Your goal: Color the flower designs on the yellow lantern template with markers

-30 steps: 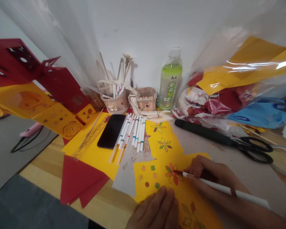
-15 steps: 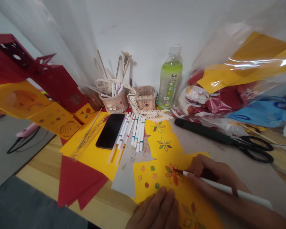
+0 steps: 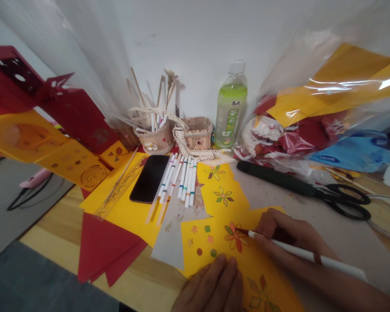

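My right hand [image 3: 279, 232] is closed around a white marker [image 3: 302, 252] with a dark red tip. That tip touches the upper part of a flower drawing [image 3: 235, 237], whose petals are partly coloured green, orange and red. Beneath both hands lies a yellow paper sheet [image 3: 195, 259] with small stars, circles and a green square on its left part. My left hand [image 3: 211, 288] rests flat on the sheet's lower edge, fingers stretched out and holding nothing. Another flower drawing [image 3: 261, 292] shows at the bottom, partly coloured.
Several white markers [image 3: 182, 180] lie beside a black phone [image 3: 149, 178]. Behind stand a basket of pens [image 3: 154, 138], a second basket [image 3: 198, 133] and a green drink bottle [image 3: 231, 106]. Black-handled scissors [image 3: 344, 201] lie right, below a plastic bag [image 3: 312, 117]. Red paper [image 3: 107, 251] overhangs the table's front.
The view has shifted very slightly. The marker's tip stays at the top of the flower, having moved only a little, and my left hand keeps its place.
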A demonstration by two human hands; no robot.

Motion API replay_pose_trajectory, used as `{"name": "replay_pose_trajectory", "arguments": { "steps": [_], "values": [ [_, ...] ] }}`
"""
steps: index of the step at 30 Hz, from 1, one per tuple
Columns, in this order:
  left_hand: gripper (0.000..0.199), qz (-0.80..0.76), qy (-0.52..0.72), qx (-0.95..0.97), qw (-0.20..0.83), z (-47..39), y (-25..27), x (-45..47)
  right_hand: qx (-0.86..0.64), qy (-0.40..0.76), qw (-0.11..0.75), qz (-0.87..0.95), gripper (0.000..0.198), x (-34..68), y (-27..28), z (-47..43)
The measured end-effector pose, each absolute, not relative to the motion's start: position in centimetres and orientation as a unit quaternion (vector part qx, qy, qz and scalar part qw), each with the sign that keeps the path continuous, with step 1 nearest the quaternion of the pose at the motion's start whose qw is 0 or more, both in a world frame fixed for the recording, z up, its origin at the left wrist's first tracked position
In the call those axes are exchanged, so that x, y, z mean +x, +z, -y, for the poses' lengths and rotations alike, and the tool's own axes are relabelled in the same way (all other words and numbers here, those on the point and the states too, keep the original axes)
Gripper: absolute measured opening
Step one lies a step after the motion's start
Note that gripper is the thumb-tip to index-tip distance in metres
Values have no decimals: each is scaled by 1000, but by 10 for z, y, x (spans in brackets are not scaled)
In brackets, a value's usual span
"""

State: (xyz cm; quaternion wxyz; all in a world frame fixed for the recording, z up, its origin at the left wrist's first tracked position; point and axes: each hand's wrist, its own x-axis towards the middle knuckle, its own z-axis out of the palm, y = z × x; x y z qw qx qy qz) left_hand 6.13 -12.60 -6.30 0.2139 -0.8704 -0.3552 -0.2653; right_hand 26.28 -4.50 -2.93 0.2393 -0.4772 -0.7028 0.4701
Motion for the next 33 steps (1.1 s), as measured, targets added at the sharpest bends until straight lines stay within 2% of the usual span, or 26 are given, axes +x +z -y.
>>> {"name": "replay_pose_trajectory", "arguments": {
  "steps": [16,22,33],
  "values": [
    [26,359,-283,-867,198,126,-64,62,-494,446,285,690,28,259,-24,46],
    [29,361,-274,-863,223,125,-61,63,-497,456,313,668,26,257,-24,47],
    [28,363,-267,-865,219,126,-61,63,-493,452,287,686,25,257,-24,45]
  ]
}}
